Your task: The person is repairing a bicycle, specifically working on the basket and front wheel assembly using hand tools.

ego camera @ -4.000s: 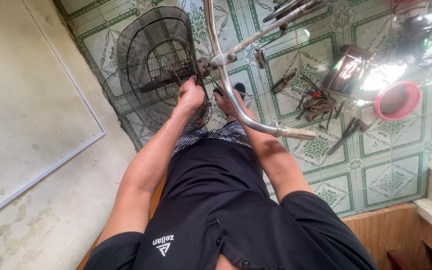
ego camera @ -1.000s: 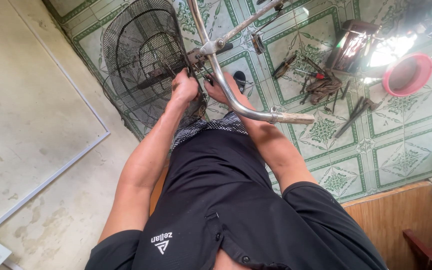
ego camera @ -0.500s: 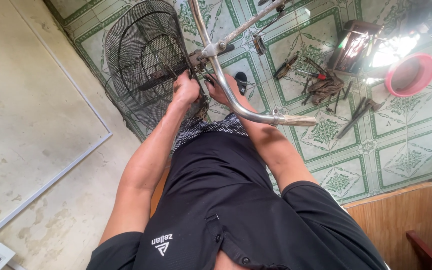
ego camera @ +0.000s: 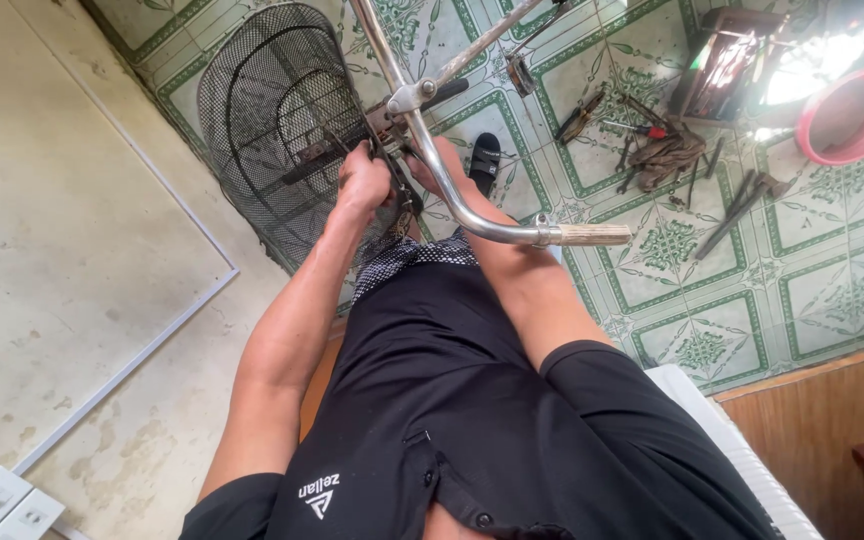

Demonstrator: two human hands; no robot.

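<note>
My left hand (ego camera: 364, 180) is curled around a dark part just under the bicycle's handlebar stem (ego camera: 407, 100), beside the black wire basket (ego camera: 267, 120). My right hand (ego camera: 434, 168) reaches to the same spot from the other side. The chrome handlebar (ego camera: 472, 215) crosses over it and hides its fingers. The bar curves right and ends in a pale grip (ego camera: 592, 234). Both forearms stretch forward over my black shorts.
Several hand tools and a rag (ego camera: 657, 145) lie scattered on the green patterned tile floor. A pink basin (ego camera: 847, 115) sits at the far right, and a black sandal (ego camera: 484, 160) shows below the bar. A pale wall (ego camera: 62, 250) runs along the left, with wooden furniture (ego camera: 832, 420) at lower right.
Both hands stay at the stem by the basket. The view has shifted slightly, and the basket and handlebar sit a little lower and nearer than four seconds ago.
</note>
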